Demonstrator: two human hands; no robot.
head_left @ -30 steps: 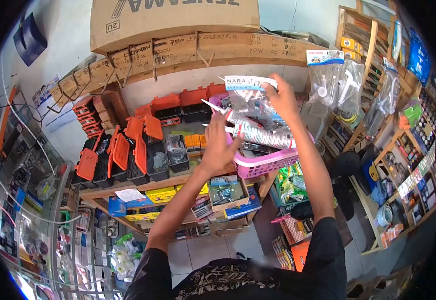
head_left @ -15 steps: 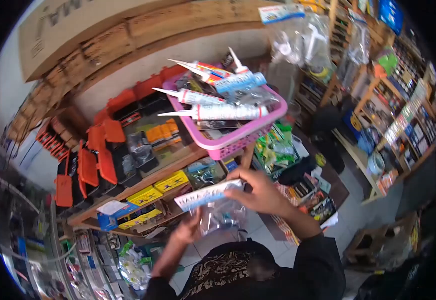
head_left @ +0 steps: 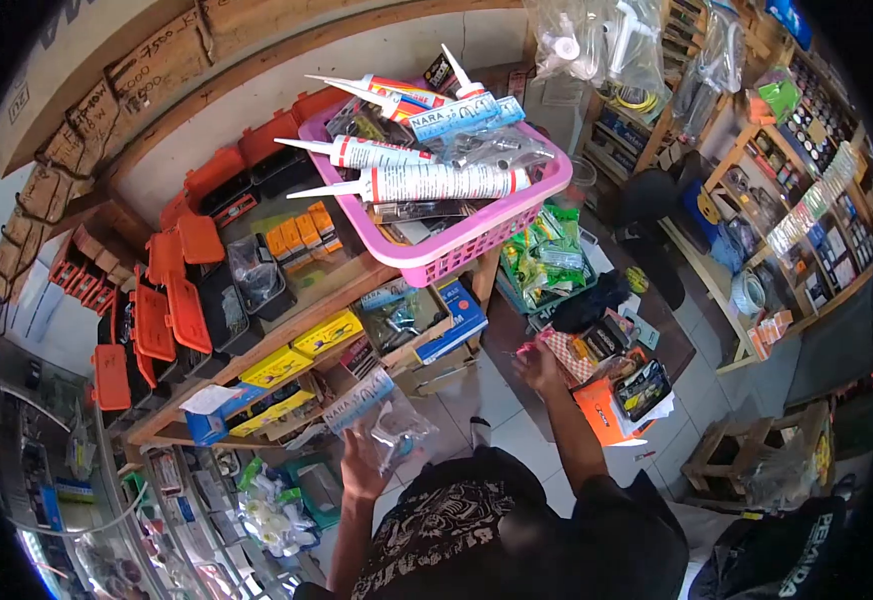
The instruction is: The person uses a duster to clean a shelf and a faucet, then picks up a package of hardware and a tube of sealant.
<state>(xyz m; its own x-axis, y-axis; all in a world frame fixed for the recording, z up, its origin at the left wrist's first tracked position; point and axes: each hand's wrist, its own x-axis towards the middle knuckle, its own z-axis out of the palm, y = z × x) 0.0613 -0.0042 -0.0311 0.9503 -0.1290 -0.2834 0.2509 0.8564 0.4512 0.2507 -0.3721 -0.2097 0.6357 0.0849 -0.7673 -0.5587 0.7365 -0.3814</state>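
Observation:
A clear plastic packet with a blue and white header card reading NARA is in my left hand, which grips it from below, in front of my chest. Small parts show faintly through the plastic. My right hand is stretched out to the right, over the edge of the dark table. A small pink thing shows at its fingertips; I cannot tell what kind it is. Just right of that hand lie a checkered box and an orange box.
A pink basket of sealant tubes and packets stands on the wooden shelf counter. Red-lidded bins line its left. Below are yellow boxes and a blue box. A green basket of green packets stands on the table.
My right hand has let go of the packet's header card and moved right to the table. My left hand still holds the packet, now tilted and further left. The view has shifted.

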